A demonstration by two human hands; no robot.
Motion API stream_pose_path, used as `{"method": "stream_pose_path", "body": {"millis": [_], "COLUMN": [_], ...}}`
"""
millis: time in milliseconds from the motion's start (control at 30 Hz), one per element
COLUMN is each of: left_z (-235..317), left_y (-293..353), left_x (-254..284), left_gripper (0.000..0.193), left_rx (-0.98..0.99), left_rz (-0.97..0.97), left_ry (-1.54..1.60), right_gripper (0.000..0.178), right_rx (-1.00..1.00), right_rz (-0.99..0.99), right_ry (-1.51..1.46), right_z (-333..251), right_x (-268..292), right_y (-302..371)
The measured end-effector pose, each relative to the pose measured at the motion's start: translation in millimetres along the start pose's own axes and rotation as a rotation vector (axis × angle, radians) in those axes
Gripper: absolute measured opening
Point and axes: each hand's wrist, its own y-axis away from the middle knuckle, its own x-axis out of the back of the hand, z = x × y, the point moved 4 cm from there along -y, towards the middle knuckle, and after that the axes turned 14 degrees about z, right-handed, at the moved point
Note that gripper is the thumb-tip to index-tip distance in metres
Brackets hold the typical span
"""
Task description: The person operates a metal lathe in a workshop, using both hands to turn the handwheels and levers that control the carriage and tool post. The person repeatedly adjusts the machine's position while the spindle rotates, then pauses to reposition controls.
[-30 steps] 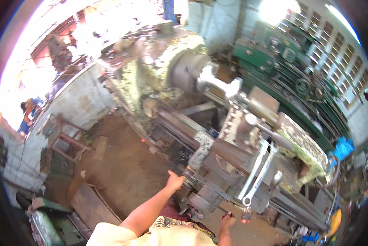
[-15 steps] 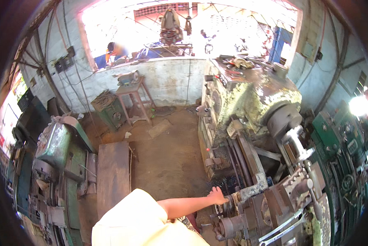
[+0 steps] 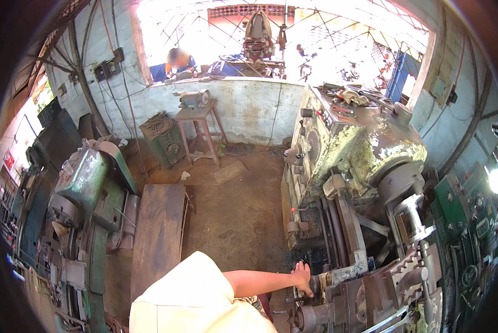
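My left arm, in a pale yellow sleeve, reaches rightward from the bottom of the view. My left hand rests against the round handwheel at the near end of a large lathe's carriage. Its fingers are spread and stretched out rather than wrapped round the wheel. Just below the hand is a second, grey cylindrical wheel with short handles. To the right sits the worn carriage with its tool slide and a lever. A shiny stepped metal shaft extends from the dark chuck. My right hand is out of view.
The lathe's paint-chipped headstock carries loose tools on top. A green machine and a brown board stand left. At the back, a bench grinder sits on a stand beside a green cabinet. Another person is outside the opening.
The view has shifted, so the room appears farther right. My left hand stays at the handwheel, its fingers now pointing more upward and spread.
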Motion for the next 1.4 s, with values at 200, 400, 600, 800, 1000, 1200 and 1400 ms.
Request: {"method": "stream_pose_path", "body": {"millis": [200, 400, 600, 800, 1000, 1200, 1400], "left_z": [-3, -5, -8, -17, -4, 2, 6], "left_y": [-4, -4, -1, 11, 33, 46, 44], "left_x": [-1, 2, 2, 1, -15, -4, 11], "left_gripper": [0.155, 0.151, 0.145, 0.139, 0.136, 0.139, 0.142], "left_rx": [-0.066, -0.124, -0.142, -0.188, -0.155, -0.1, -0.128], "left_rz": [0.025, -0.002, 0.039, 0.12, 0.243, 0.273, 0.207], "left_ry": [0.012, 0.025, 0.041, 0.15, 0.004, 0.028, -0.08], "right_gripper": [0.021, 0.022, 0.022, 0.023, 0.025, 0.027, 0.028], "right_rx": [0.072, 0.143, 0.28, 0.372, 0.372, 0.264, 0.257], "right_rz": [0.003, 0.026, -0.019, -0.004, -0.05, -0.091, -0.13], "right_ry": [0.065, 0.108, 0.089, 0.094, 0.141, 0.113, 0.091], "right_z": [19, 12, -12, -22, -23, -24, -37], "right_x": [-4, -1, 3, 0, -9, -7, -1], "right_y": [-2, -3, -2, -9, -7, -6, -8]}}
